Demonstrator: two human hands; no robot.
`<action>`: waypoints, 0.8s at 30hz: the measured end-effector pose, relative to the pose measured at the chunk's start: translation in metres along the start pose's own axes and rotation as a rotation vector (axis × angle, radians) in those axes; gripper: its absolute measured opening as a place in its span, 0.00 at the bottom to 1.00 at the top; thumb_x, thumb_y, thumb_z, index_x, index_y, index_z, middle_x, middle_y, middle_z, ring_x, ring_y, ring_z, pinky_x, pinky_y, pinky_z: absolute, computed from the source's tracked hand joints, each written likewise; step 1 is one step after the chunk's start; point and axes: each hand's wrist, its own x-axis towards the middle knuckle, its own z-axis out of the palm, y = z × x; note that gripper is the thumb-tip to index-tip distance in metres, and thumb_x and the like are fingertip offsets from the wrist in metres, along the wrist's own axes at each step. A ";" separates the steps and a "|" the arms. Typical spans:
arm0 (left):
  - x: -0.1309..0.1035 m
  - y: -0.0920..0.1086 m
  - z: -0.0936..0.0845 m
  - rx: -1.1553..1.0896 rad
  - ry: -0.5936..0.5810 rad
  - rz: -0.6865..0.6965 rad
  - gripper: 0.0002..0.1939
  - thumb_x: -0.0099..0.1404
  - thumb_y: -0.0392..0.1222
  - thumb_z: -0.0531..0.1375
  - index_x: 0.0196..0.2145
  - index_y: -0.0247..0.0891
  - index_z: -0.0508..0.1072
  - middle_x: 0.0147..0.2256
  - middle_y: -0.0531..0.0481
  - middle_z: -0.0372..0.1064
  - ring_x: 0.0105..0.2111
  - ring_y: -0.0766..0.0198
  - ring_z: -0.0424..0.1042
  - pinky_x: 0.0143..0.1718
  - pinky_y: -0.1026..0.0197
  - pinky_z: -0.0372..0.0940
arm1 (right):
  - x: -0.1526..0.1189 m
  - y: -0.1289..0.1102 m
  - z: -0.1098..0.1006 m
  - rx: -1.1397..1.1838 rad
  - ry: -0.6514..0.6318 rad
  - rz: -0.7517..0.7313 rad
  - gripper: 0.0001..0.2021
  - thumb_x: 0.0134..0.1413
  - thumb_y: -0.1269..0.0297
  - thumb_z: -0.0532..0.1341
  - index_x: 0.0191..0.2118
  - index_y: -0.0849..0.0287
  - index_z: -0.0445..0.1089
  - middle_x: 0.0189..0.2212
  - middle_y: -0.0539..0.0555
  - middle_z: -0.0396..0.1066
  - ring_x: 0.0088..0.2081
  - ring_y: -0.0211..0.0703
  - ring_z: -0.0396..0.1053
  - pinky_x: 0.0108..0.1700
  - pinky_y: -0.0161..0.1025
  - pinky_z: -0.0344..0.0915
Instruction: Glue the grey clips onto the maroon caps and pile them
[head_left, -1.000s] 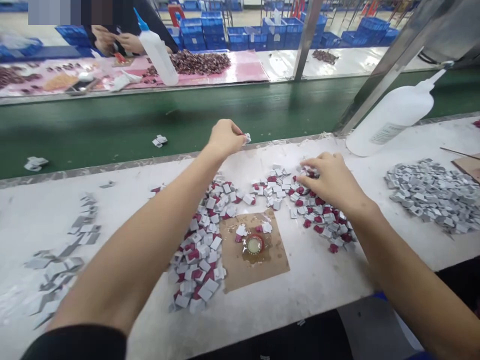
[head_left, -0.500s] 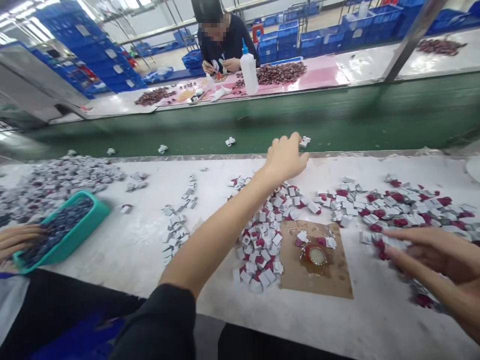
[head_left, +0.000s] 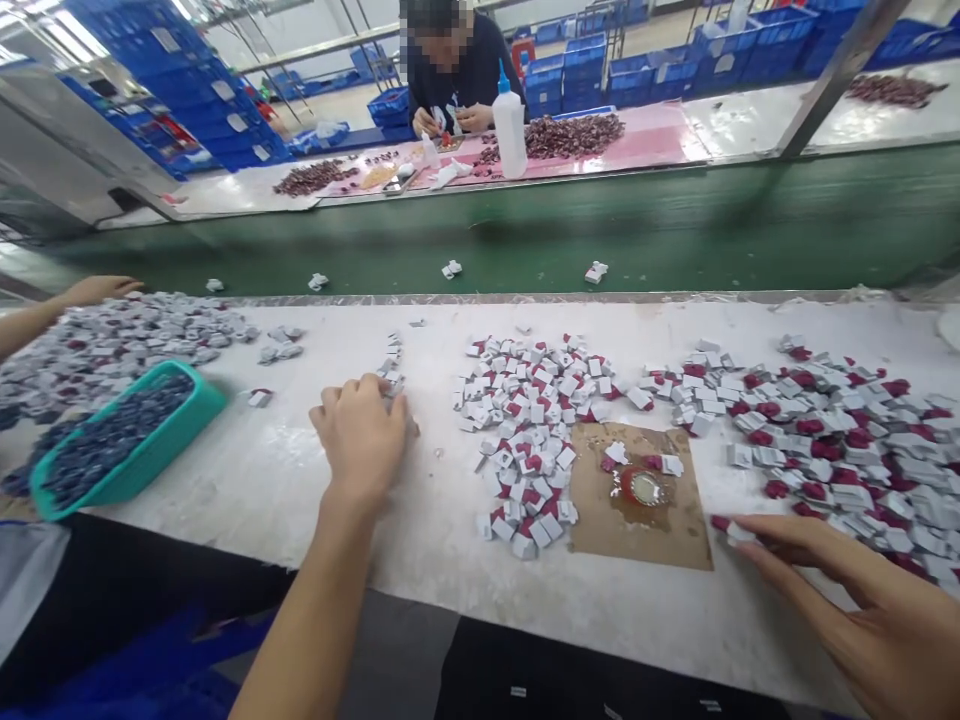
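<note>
My right hand (head_left: 847, 580) pinches a small white-and-magenta piece (head_left: 739, 532) between thumb and fingertips, just right of the brown cardboard sheet (head_left: 645, 548). My left hand (head_left: 360, 435) is over the row of small grey pieces (head_left: 394, 355), fingers curled down and closed; its fingertips and anything in them are hidden. On the cardboard lies a round, shallow, red-rimmed dish (head_left: 643, 488) in a wet patch, with a couple of white-and-magenta pieces beside it. A heap of similar pieces (head_left: 525, 430) lies left of the cardboard, and a larger heap (head_left: 840, 440) spreads to its right.
A teal basket (head_left: 176, 435) of dark pieces and a grey heap (head_left: 142, 345) stand left, where another person's hand (head_left: 101, 290) reaches in. A green belt (head_left: 525, 230) carries several spaced pieces. Across it, a person (head_left: 469, 75) works behind a white bottle (head_left: 510, 135).
My left hand has come back from the belt, leaving a piece there, to the grey row. My right hand has moved left from the heap with a piece. The neighbour's hand has left the basket.
</note>
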 end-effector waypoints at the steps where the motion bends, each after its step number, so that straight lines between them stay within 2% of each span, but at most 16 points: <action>1: 0.000 0.003 -0.001 -0.011 -0.010 0.007 0.14 0.79 0.46 0.55 0.51 0.40 0.78 0.59 0.26 0.82 0.67 0.24 0.72 0.69 0.27 0.65 | 0.002 -0.002 -0.002 -0.008 -0.017 -0.028 0.15 0.69 0.38 0.73 0.46 0.42 0.90 0.43 0.51 0.91 0.38 0.57 0.90 0.42 0.47 0.89; 4: 0.000 0.008 -0.003 -0.060 -0.035 0.023 0.11 0.76 0.46 0.56 0.49 0.41 0.75 0.56 0.30 0.84 0.65 0.25 0.73 0.68 0.26 0.66 | 0.008 -0.014 -0.008 -0.002 -0.066 -0.062 0.11 0.74 0.48 0.72 0.48 0.44 0.90 0.45 0.54 0.91 0.43 0.58 0.91 0.46 0.47 0.89; 6: -0.002 0.009 -0.003 -0.118 -0.058 0.036 0.09 0.71 0.46 0.59 0.47 0.44 0.74 0.51 0.37 0.86 0.59 0.29 0.78 0.66 0.30 0.70 | 0.010 -0.024 -0.010 0.044 -0.068 0.012 0.10 0.74 0.50 0.72 0.48 0.46 0.91 0.45 0.56 0.91 0.46 0.58 0.91 0.48 0.48 0.90; 9: -0.009 0.008 -0.005 -0.248 -0.130 0.022 0.08 0.67 0.52 0.65 0.41 0.50 0.76 0.44 0.50 0.86 0.48 0.40 0.82 0.57 0.40 0.76 | 0.011 -0.040 -0.008 0.194 -0.009 0.170 0.12 0.74 0.49 0.73 0.49 0.48 0.91 0.46 0.57 0.90 0.43 0.56 0.90 0.44 0.45 0.90; 13: -0.021 0.010 -0.014 -0.323 -0.248 0.006 0.10 0.62 0.55 0.71 0.35 0.51 0.77 0.38 0.50 0.84 0.44 0.41 0.82 0.47 0.45 0.76 | 0.014 -0.060 0.002 0.402 0.037 0.255 0.09 0.70 0.52 0.77 0.49 0.48 0.92 0.44 0.55 0.90 0.40 0.51 0.89 0.42 0.42 0.90; 15: -0.026 0.010 -0.016 -0.341 -0.290 0.039 0.11 0.62 0.56 0.72 0.36 0.51 0.78 0.40 0.48 0.85 0.44 0.40 0.82 0.46 0.45 0.76 | 0.017 -0.068 0.007 0.453 0.030 0.242 0.07 0.70 0.56 0.77 0.49 0.46 0.92 0.45 0.53 0.90 0.41 0.49 0.90 0.44 0.40 0.90; 18: -0.032 0.008 -0.015 -0.383 -0.330 0.056 0.12 0.67 0.59 0.71 0.36 0.51 0.82 0.44 0.48 0.86 0.45 0.40 0.82 0.45 0.46 0.75 | 0.021 -0.076 0.015 0.436 0.051 0.174 0.06 0.73 0.61 0.74 0.51 0.44 0.91 0.46 0.51 0.90 0.46 0.46 0.89 0.48 0.37 0.88; 24: -0.042 0.005 -0.009 -0.462 -0.331 0.012 0.08 0.68 0.58 0.71 0.36 0.55 0.84 0.39 0.52 0.87 0.49 0.37 0.83 0.49 0.45 0.74 | 0.026 -0.085 0.025 0.311 0.002 0.010 0.08 0.77 0.66 0.70 0.52 0.46 0.88 0.48 0.51 0.90 0.50 0.49 0.89 0.51 0.42 0.87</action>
